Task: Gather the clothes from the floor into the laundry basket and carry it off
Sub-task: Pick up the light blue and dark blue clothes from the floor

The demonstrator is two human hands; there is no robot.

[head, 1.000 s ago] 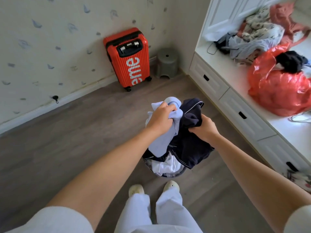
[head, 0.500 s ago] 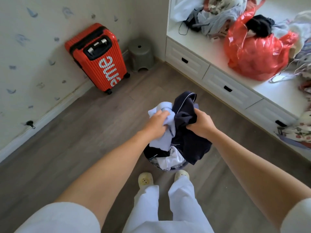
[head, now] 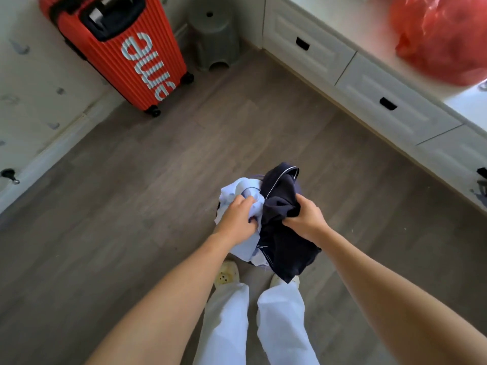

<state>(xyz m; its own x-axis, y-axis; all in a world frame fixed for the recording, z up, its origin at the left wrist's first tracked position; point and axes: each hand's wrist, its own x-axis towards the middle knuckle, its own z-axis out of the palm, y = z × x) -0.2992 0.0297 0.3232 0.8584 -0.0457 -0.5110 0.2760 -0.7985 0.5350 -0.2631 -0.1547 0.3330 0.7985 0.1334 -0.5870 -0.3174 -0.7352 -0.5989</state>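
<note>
A heap of clothes covers the laundry basket just in front of my feet, so almost none of the basket shows. My left hand (head: 238,216) is closed on a pale blue garment (head: 237,189) on the left side of the heap. My right hand (head: 305,216) grips a dark navy garment with white piping (head: 282,241), which hangs down over the basket's near right side. Both arms reach forward and down from the bottom corners of the view.
A red ribbed suitcase (head: 123,48) leans against the wall at the far left, with a grey plastic stool (head: 213,40) beside it. White drawer units (head: 382,93) run along the right. A red plastic bag (head: 442,35) lies on top. Grey wood floor (head: 131,206) surrounds me.
The view has tilted down and the suitcase and drawers have shifted up and out of frame. My hands and the clothes sit lower, nearer my feet; both grips are unchanged.
</note>
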